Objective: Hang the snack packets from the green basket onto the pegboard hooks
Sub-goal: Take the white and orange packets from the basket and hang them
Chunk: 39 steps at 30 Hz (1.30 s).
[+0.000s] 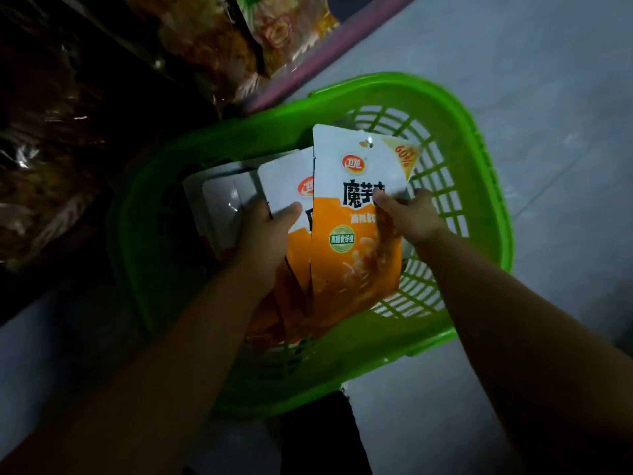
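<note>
We are holding the front packet [356, 231] over the green basket [479, 186], its long side pointing away from us. Our right hand [407, 214] is pinching it; our left hand [263, 234] is gripping the other packets [291, 186].

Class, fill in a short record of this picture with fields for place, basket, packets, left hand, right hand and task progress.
place: grey floor beside a shelf of bagged goods
basket: green basket on the floor, slotted walls
packets: white and orange snack packets, several fanned out over the basket
left hand: left hand grips a bunch of packets
right hand: right hand pinches the front packet at its edge
task progress: no packet hung yet; pegboard not in view
</note>
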{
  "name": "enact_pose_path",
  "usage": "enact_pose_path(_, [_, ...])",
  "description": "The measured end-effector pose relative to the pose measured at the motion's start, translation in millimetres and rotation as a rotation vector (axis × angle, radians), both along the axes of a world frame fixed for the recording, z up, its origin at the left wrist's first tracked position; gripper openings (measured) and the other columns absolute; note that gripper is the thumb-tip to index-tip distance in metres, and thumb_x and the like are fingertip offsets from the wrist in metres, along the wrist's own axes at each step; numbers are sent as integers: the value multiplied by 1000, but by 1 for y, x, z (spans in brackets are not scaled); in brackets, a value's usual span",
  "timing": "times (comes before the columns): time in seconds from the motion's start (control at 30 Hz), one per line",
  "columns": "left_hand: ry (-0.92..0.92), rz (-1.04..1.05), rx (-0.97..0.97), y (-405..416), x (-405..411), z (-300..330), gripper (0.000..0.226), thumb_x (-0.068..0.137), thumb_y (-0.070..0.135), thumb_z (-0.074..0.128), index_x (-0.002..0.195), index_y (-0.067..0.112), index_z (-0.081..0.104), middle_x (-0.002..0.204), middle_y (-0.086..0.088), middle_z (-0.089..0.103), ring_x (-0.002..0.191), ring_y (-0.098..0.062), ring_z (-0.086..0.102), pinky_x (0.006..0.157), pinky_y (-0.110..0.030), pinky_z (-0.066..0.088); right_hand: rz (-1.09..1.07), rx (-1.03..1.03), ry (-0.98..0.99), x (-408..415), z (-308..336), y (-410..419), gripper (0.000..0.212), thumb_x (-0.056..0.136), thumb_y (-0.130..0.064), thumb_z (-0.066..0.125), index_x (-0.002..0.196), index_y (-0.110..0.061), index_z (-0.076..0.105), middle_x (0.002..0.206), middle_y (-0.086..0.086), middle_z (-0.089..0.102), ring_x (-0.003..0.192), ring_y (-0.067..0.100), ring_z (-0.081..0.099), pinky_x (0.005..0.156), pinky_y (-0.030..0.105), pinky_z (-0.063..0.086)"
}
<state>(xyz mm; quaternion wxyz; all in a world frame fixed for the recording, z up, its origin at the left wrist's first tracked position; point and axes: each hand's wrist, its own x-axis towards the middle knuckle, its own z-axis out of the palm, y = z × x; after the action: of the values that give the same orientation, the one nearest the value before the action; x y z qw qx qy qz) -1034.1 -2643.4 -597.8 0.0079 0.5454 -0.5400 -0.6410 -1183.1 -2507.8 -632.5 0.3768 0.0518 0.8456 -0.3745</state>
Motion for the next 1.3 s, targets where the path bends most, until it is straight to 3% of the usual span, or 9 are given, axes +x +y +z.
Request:
enact_pose_path(0.17, [15, 320, 135, -3, 46, 11, 15, 93, 22, 55, 107, 23, 59, 96, 2, 67, 74, -8, 66, 55, -19, 53, 22, -64, 46, 19, 9, -12, 75, 72, -23, 82, 134, -10, 43, 113, 3, 61, 105, 20, 60, 87, 34, 51])
enact_pose_path(0.27, [27, 448, 219, -2, 63, 28, 9, 92, 23, 57, 99, 29, 58, 97, 0, 68, 82, -15, 69, 60, -27, 55, -20, -45, 71, 23, 30, -6, 50, 72, -22, 82, 113, -3, 60, 98, 11, 69, 90, 25, 68, 79, 36, 57])
enact_pose_path(0.43, [3, 398, 166, 2, 77, 99, 8, 89, 32, 60, 97, 32, 60, 97, 5, 68, 94, -19, 66, 73, -37, 54, -54, -211, 60, 45, 111, 10, 11, 84, -8, 68, 94, -12, 69, 60, -9, 66, 46, -2, 58, 44, 15, 45])
enact_pose_path(0.53, [20, 360, 101, 5, 79, 174, 27, 86, 32, 64, 112, 23, 61, 109, -3, 67, 101, -22, 64, 88, -43, 53, -116, -303, -26, 59, 194, 18, 14, 85, -2, 64, 97, -8, 70, 68, -6, 70, 57, 5, 64, 55, 23, 50])
enact_pose_path(0.6, [37, 361, 47, 8, 82, 230, 37, 84, 31, 66, 117, 18, 59, 107, -2, 66, 95, -17, 65, 73, -28, 57, -127, -352, -56, 69, 258, 22, 9, 85, -6, 66, 88, -13, 72, 70, -8, 73, 65, 5, 69, 58, 19, 53])
enact_pose_path(0.77, [120, 406, -46, 0, 98, 380, 8, 83, 30, 68, 81, 26, 61, 64, 17, 70, 62, 0, 68, 49, -15, 50, -38, -441, 0, 81, 425, 12, 11, 81, -23, 73, 71, -21, 76, 71, -13, 74, 67, 0, 70, 55, 12, 50])
enact_pose_path(0.9, [256, 419, -158, -15, 117, 513, 11, 89, 20, 60, 81, 28, 63, 69, 17, 71, 67, -1, 68, 64, -26, 52, 116, -560, 10, 97, 555, -16, 5, 77, -32, 75, 78, -29, 78, 78, -7, 76, 73, 9, 72, 63, 22, 55])
enact_pose_path(1.1, [521, 458, -477, -48, 165, 685, 28, 91, 3, 52, 80, 27, 61, 60, 22, 68, 60, 4, 65, 53, -8, 49, 318, -833, 157, 135, 703, -84, 11, 77, -21, 74, 80, -31, 76, 88, -11, 76, 85, 9, 71, 72, 20, 57])
enact_pose_path(1.3, [587, 646, -806, -95, 243, 791, 7, 78, 37, 66, 80, 31, 69, 86, 19, 73, 90, -6, 69, 80, -23, 54, 522, -1001, 304, 182, 800, -156, 14, 81, -16, 72, 69, -21, 68, 51, -17, 65, 44, -8, 56, 40, 9, 42])
